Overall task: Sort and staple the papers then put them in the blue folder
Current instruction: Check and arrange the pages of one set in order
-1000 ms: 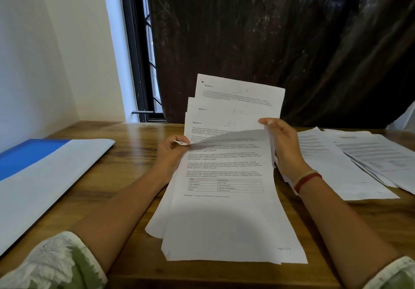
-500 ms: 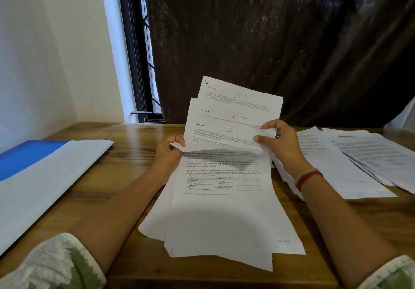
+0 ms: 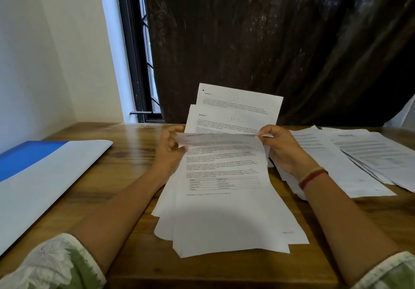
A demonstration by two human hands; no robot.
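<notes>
Bare tabletop [image 3: 134, 151] runs as a broad strip between the blue folder [image 3: 45, 176] on the left and the fanned sheets [image 3: 224, 210] in the middle, crossed lower down by the left forearm [image 3: 116, 207]. Spread papers [image 3: 363, 154] block the right side (overlapping, out to the frame's edge), leaving a bare wedge near the front. A dark curtain [image 3: 269, 41] hangs along the far edge, and a wall [image 3: 33, 64] closes the left.

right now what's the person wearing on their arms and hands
Both arms wear loose pale green sleeves with white floral embroidery, the left sleeve and the right sleeve, leaving the forearms bare. The right wrist has a red thread band beside a cream band. The left hand and right hand are ungloved.
</notes>
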